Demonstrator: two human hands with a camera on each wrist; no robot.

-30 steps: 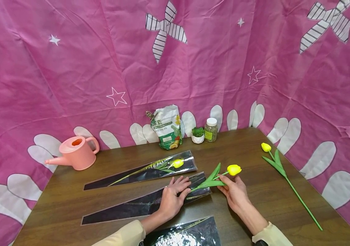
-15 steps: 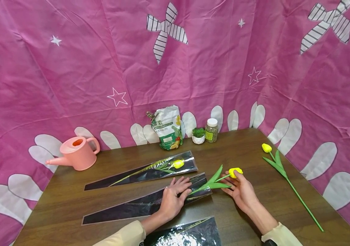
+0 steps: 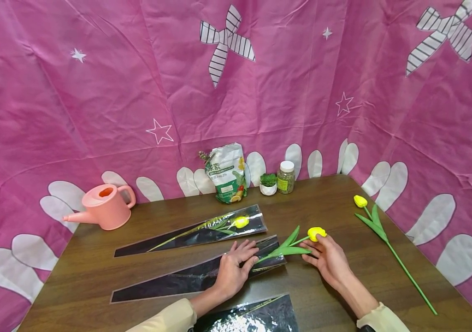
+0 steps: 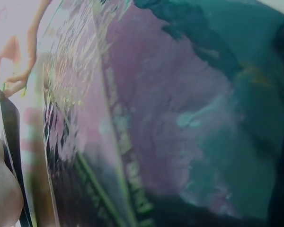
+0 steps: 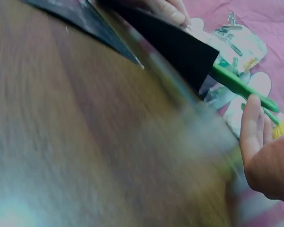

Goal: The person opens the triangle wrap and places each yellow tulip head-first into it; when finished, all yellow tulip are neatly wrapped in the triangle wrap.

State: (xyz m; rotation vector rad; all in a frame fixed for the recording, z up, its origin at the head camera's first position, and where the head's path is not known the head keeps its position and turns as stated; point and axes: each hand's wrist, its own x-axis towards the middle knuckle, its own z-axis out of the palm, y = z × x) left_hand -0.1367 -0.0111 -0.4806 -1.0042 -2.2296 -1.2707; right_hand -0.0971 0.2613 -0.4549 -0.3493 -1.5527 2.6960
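The left hand [image 3: 231, 272] lay flat on the open end of a clear cellophane sleeve [image 3: 196, 274] on the desk [image 3: 335, 207], fingers straight and together, pressing it down; the right hand [image 3: 330, 259] held the yellow tulip [image 3: 298, 243] just under its bloom, fingers curled lightly about the stem; the stem's lower end was already inside the sleeve mouth, while the leaves and bloom lay outside. One wrapped tulip [image 3: 203, 229] lay behind, finished; a bare tulip [image 3: 379, 230] waited to the right; another sleeve [image 3: 252, 316] lay nearest the person; so, by my judgement, roughly a third was done.
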